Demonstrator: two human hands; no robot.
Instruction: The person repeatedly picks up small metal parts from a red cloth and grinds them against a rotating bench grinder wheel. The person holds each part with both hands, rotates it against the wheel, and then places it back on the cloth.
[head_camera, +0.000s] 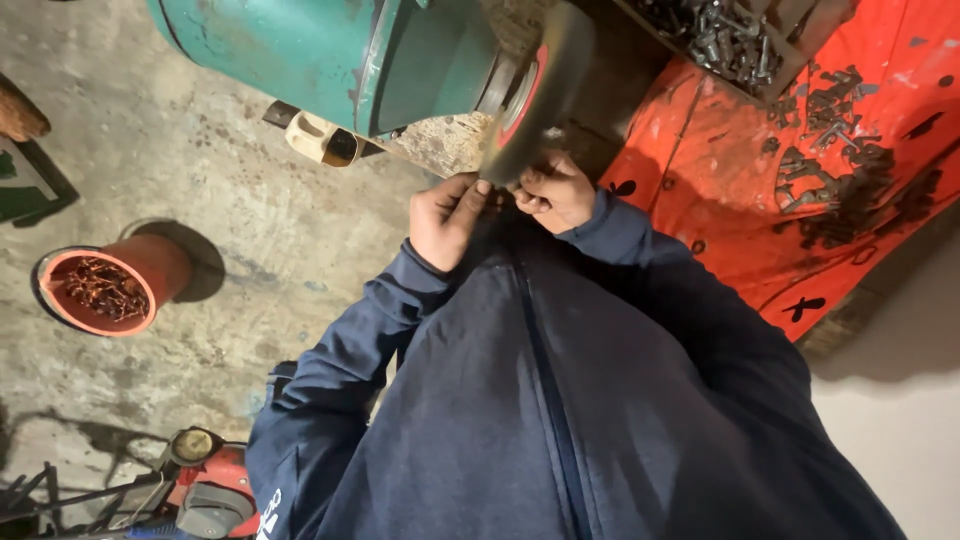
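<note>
A red bucket (105, 290) of metal scraps stands at left on the floor. Both hands, left (445, 218) and right (555, 193), pinch a small hidden part against the grinding wheel (535, 95), grips closed. Orange sheet (720, 180) at right.

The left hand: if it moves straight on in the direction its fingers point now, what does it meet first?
Most likely the grinding wheel: the left hand is already at the wheel's lower edge, beside the right hand. Depth is unclear, so contact cannot be confirmed.
</note>
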